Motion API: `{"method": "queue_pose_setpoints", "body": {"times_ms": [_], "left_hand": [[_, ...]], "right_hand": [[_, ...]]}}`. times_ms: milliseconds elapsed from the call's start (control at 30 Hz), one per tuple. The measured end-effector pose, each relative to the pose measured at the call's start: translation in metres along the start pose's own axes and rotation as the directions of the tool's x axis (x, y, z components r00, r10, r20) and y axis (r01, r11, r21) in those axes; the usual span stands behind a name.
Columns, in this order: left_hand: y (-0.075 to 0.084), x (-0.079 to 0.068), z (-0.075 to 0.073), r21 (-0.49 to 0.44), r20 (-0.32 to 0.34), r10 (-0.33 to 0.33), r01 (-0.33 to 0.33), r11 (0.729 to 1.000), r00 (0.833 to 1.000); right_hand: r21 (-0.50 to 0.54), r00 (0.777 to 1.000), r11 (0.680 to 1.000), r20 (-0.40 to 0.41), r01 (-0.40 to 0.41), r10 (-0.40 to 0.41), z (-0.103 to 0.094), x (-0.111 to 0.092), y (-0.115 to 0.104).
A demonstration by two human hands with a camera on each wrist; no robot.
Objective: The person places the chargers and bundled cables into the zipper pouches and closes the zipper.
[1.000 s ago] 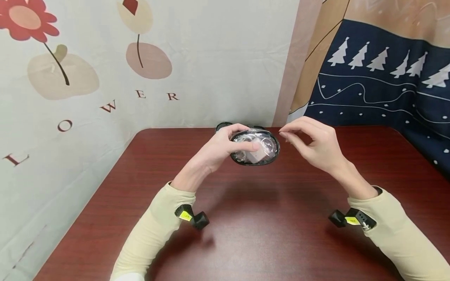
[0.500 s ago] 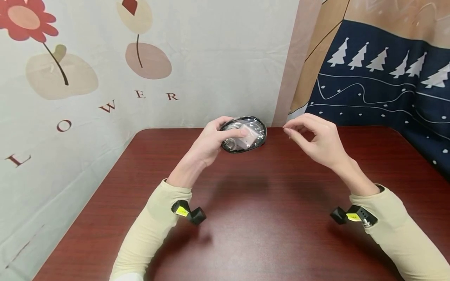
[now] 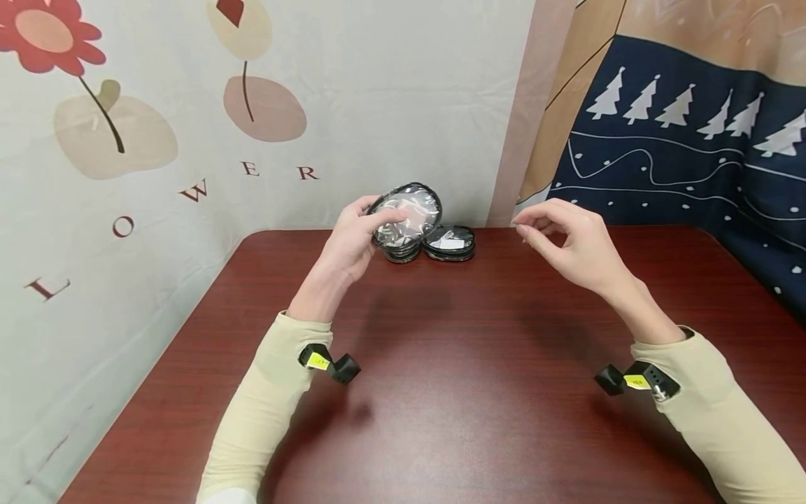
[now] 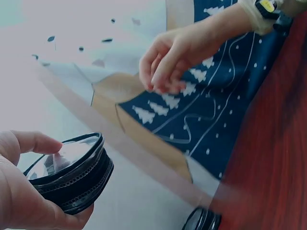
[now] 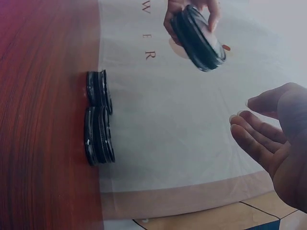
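My left hand (image 3: pixel 343 245) grips an oval zip pouch (image 3: pixel 420 203), clear on its face with black trim. The thumb lies across the clear face and the fingers are behind. In the left wrist view a zipper runs round the side of the held pouch (image 4: pixel 76 179), and something pale shows through its top. My right hand (image 3: pixel 569 245) is raised to the right, apart from the pouch, its fingers loosely bent with nothing between them. From the right wrist view, this hand (image 5: pixel 268 139) has thumb and fingertips spread apart.
Two similar black-trimmed pouches lie side by side at the table's back edge: a left one (image 3: pixel 403 255), partly hidden behind the held pouch, and a right one (image 3: pixel 450 242) with a white piece inside. A printed curtain (image 3: pixel 403 105) hangs right behind the table (image 3: pixel 478 392).
My left hand has carried the pouch left and upward, tilting it, which uncovers the pouches at the back edge. My right hand has shifted slightly right and up.
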State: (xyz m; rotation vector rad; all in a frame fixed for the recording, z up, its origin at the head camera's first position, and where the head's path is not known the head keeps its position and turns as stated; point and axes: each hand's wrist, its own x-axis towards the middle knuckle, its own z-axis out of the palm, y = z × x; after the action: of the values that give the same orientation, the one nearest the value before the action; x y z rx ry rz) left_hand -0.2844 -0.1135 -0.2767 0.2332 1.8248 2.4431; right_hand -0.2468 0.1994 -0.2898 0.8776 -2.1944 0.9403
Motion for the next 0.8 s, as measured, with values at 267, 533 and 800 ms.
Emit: {"method": "queue_pose_setpoints", "body": {"times_ms": [267, 533, 800], "left_hand": [[-0.001, 0.016, -0.021, -0.051, -0.074, 0.018, -0.021, 0.998, 0.997], [-0.006, 0.031, -0.045, -0.088, -0.125, -0.026, 0.015, 0.996, 0.992], [-0.014, 0.044, -0.066, -0.105, -0.207, -0.063, 0.042, 0.994, 0.976]], "right_hand": [[0.004, 1.000, 1.000, 0.012, -0.006, 0.006, 0.000, 0.000, 0.002], [0.001, 1.000, 1.000, 0.018, -0.012, 0.012, 0.001, -0.001, 0.004], [-0.008, 1.000, 1.000, 0.013, -0.016, 0.016, 0.001, -0.001, 0.005]]}}
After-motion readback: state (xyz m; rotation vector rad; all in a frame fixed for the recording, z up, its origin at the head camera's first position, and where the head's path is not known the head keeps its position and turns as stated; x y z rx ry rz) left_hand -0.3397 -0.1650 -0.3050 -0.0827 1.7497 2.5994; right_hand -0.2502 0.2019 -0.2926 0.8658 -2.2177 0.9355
